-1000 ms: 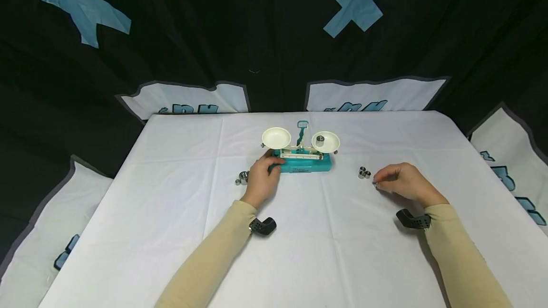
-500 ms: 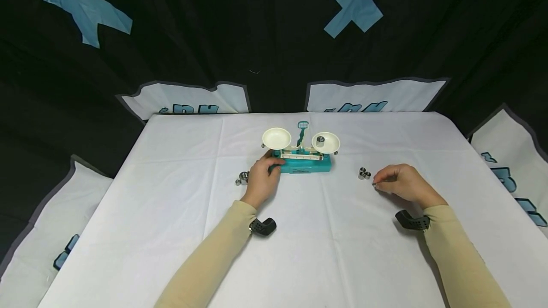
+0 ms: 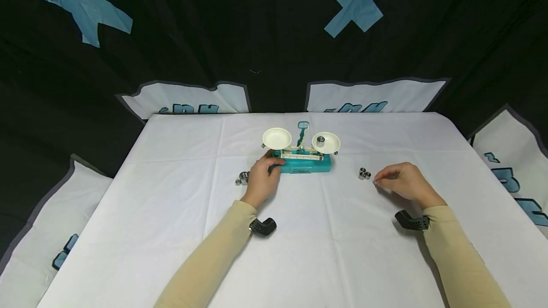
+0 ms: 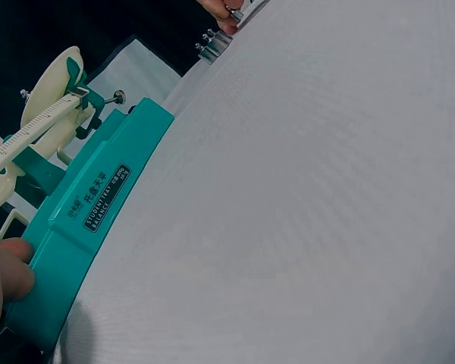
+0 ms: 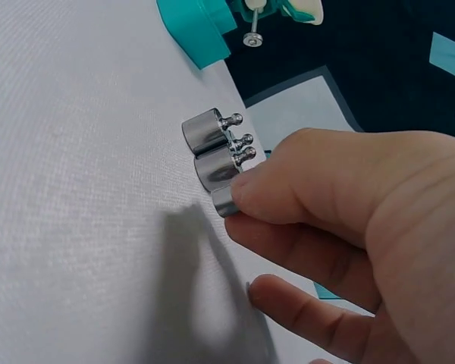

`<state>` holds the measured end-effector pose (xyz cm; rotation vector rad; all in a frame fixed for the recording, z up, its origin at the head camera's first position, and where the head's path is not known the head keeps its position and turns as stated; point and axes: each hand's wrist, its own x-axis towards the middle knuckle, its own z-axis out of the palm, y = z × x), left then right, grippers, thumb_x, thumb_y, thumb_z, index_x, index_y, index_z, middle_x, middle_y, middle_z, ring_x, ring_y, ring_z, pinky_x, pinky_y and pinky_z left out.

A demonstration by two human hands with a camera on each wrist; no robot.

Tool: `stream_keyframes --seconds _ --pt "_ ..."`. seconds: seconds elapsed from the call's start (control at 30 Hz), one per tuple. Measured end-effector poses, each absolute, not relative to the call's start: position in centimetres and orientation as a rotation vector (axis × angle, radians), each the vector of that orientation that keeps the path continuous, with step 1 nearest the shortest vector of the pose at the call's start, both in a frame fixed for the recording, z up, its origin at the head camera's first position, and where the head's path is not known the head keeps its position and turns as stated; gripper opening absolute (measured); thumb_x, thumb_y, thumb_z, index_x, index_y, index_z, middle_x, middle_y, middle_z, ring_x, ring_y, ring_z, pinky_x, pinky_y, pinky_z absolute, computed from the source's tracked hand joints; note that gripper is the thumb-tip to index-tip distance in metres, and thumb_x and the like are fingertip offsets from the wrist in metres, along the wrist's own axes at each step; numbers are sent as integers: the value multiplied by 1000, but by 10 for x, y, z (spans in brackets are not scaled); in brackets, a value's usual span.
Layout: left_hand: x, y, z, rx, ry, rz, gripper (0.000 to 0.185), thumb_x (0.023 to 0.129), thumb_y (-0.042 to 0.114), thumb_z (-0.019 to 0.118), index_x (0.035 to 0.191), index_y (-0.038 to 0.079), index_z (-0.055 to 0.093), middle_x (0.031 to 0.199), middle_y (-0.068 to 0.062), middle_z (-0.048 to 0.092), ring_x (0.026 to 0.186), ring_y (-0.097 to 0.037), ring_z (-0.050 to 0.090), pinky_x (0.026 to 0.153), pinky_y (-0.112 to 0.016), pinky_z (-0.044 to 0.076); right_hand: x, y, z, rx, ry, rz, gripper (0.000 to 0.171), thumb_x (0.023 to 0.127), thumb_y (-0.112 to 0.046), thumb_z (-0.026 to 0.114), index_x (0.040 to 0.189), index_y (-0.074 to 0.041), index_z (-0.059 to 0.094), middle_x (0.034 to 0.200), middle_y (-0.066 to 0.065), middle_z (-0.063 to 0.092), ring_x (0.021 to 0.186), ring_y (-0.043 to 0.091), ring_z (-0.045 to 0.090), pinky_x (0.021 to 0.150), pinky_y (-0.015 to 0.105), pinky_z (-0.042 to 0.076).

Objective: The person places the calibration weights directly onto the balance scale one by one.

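While the right hand pinched a small metal weight just beside two others on the table, the left hand gripped the teal balance's base — one weight sat in its right pan.

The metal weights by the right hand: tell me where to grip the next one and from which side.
Pinch the small knob on top of a metal weight with thumb and forefinger, coming down from above. The weights stand upright in a tight cluster on the cloth, so their sides are crowded. The right hand already pinches a small weight beside them.
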<state>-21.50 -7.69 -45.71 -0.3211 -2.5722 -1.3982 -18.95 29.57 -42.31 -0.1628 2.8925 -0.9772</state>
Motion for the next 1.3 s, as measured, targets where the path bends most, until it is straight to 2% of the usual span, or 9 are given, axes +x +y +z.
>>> stream_keyframes --seconds 0.13,0.2,0.37,0.47,0.73,1.0,1.3 --pt "-215 -77 -457 -338 -2562 -1396 22 95 2 57 107 1 76 151 -25 52 140 -43 51 117 -57 40 -190 295 -422 -122 2890 -984 11 89 -14 74 96 -8 80 108 18 76 90 20 62 65 26 51" --pt "-215 -77 -457 -342 -2560 -1394 22 95 2 57 107 1 76 150 -25 52 140 -43 51 117 -58 39 -190 295 -422 -118 2897 -986 12 89 -14 73 96 -8 80 109 18 76 95 25 64 71 30 52" --pt "-216 -77 -457 -347 -2556 -1397 22 95 1 57 107 0 75 150 -26 53 141 -41 51 119 -58 37 -190 294 -417 -139 2911 -1005 14 90 -12 71 98 -6 80 109 19 76 113 40 64 95 50 51" --pt "-216 -77 -458 -349 -2556 -1395 22 95 1 56 107 0 75 150 -26 52 141 -42 51 119 -58 37 -190 292 -412 -161 2912 -1026 14 90 -11 70 99 -5 80 108 20 76 116 42 63 100 57 48" --pt "-216 -76 -458 -331 -2563 -1388 21 95 2 57 106 1 76 150 -26 52 141 -43 50 117 -56 40 -199 277 -389 -211 2943 -1023 15 90 -8 70 100 -4 80 111 22 75 119 41 62 100 56 47" --pt "-216 -77 -457 -315 -2556 -1389 21 95 2 58 106 1 76 150 -25 53 141 -42 50 118 -55 40 -221 252 -358 -317 2973 -1000 14 91 -10 70 100 -6 80 109 18 77 113 34 66 91 45 51" --pt "-217 -76 -459 -329 -2560 -1385 22 94 2 58 106 1 76 149 -25 53 140 -42 52 118 -56 38 -246 217 -334 -402 2913 -950 16 90 -9 71 103 -3 79 113 19 76 119 34 61 96 51 50"
